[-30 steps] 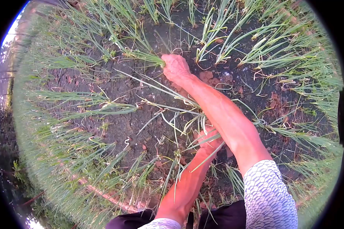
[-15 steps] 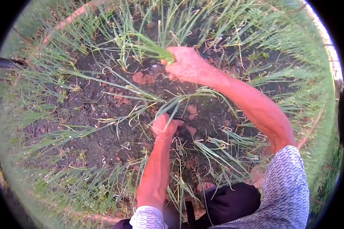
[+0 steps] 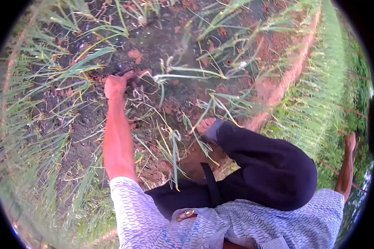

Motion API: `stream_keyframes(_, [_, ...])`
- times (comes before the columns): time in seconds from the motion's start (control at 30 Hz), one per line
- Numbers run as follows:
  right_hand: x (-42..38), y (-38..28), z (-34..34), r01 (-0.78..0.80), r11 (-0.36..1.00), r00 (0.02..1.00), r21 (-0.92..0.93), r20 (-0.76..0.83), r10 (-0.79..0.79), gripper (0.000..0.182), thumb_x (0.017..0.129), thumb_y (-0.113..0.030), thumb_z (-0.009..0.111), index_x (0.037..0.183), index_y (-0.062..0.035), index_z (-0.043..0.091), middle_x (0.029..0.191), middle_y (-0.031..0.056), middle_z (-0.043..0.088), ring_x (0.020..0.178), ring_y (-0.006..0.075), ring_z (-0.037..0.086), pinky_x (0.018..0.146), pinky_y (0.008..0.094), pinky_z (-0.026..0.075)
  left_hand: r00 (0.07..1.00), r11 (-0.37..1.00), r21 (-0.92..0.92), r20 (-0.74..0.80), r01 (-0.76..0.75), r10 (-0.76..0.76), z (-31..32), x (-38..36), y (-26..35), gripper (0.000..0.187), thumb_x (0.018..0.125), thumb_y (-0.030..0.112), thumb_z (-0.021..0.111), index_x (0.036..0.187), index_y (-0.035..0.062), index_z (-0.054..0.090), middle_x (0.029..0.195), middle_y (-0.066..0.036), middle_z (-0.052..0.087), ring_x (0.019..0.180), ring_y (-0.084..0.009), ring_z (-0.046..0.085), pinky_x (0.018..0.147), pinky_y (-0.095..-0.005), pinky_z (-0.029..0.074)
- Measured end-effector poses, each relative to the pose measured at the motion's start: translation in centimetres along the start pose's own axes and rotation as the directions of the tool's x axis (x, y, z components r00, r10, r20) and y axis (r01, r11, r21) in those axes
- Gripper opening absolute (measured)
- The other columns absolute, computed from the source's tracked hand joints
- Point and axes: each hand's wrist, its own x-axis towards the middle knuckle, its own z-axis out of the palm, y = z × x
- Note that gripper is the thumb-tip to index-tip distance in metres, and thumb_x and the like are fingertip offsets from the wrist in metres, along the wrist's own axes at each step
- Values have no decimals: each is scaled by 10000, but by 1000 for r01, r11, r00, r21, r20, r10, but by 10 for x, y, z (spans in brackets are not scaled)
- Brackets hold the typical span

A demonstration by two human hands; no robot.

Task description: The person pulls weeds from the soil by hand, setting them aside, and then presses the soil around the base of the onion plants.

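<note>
My left hand [image 3: 115, 86] is down at the wet soil on the left, its fingers curled and its thumb pointing right. What those fingers close on is hidden against the dark mud. Long green onion-like leaves [image 3: 81, 68] lie just left of it, and a pale-stemmed plant [image 3: 187, 74] leans over to its right. My right hand [image 3: 350, 142] is far out at the right edge, raised on a stretched arm over greenery. It looks closed, but it is small and I cannot make out what is in it.
My bent leg in dark trousers [image 3: 270, 166] and a bare foot [image 3: 205, 124] are at the bed's edge. A reddish earth ridge [image 3: 278, 89] runs along the right, with dense grassy growth [image 3: 307, 112] beyond. More drooping plants [image 3: 174, 145] stand near my knee.
My right hand has swung from the upper middle, where it held a bunch of green leaves, to the far right. My view has turned right; my left hand stays low at the soil.
</note>
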Motion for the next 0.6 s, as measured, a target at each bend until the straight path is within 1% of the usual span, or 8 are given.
stream_keyframes(0.07, [-19,52,20,-388,919,896,69,263,358,398,796,-135,552,1190,-84,572,925,191,674,774,382,645,658,440,493,995,996,11,51,-89,88,5,5,-7,798,649,662,698,1003,-54,690,1045,-224,679,1003,-348,655,897,-417,480])
stream_keyframes(0.13, [-75,-1,26,-416,874,877,251,365,313,344,805,-190,566,1118,-52,609,992,181,681,827,343,665,695,416,501,979,991,-27,154,-133,136,6,4,-6,851,613,664,738,1098,-31,659,1115,-213,658,1038,-350,637,911,-422,480])
stream_keyframes(0.17, [-79,-10,40,-164,983,959,79,248,140,338,807,-203,573,1100,-40,614,1018,178,681,866,339,665,732,408,504,990,990,30,38,-137,136,17,8,-12,892,605,665,740,1154,-27,617,1166,-221,627,1075,-346,615,936,-423,465])
stream_keyframes(0.2, [-83,-20,56,97,988,982,-117,172,-76,334,808,-215,579,1082,-28,619,1045,176,680,904,335,666,768,400,508,987,987,87,-83,-133,141,28,9,-18,939,596,666,742,1211,-24,574,1217,-229,597,1111,-343,594,960,-424,450])
stream_keyframes(0.23, [-91,-38,66,170,985,973,-16,159,-165,334,810,-213,580,1090,-34,618,1055,182,675,939,334,659,804,398,503,989,987,91,-54,-135,140,23,-3,-13,993,583,664,749,1264,-17,504,1271,-253,542,1159,-361,552,999,-427,421])
stream_keyframes(0.33, [-104,-117,71,320,932,925,168,158,-346,331,829,-169,560,1136,-50,597,1067,206,654,943,375,636,853,423,483,981,978,109,-58,-180,187,27,15,-22,942,598,623,752,1213,-57,536,1211,-271,584,1153,-365,562,979,-430,432])
stream_keyframes(0.47, [-113,-233,31,562,816,809,138,114,-576,314,876,-177,549,1164,-57,574,1070,209,640,933,374,631,821,421,497,986,984,79,-34,-162,165,28,24,-26,984,575,637,779,1232,-48,518,1233,-266,564,1151,-369,556,994,-424,424])
stream_keyframes(0.6, [-101,-310,-4,681,719,717,142,68,-693,279,914,-204,564,1174,-102,582,1090,155,647,945,325,638,813,398,498,984,982,60,24,-180,178,32,48,-36,986,576,656,780,1200,-71,548,1187,-262,605,1123,-357,588,979,-411,432])
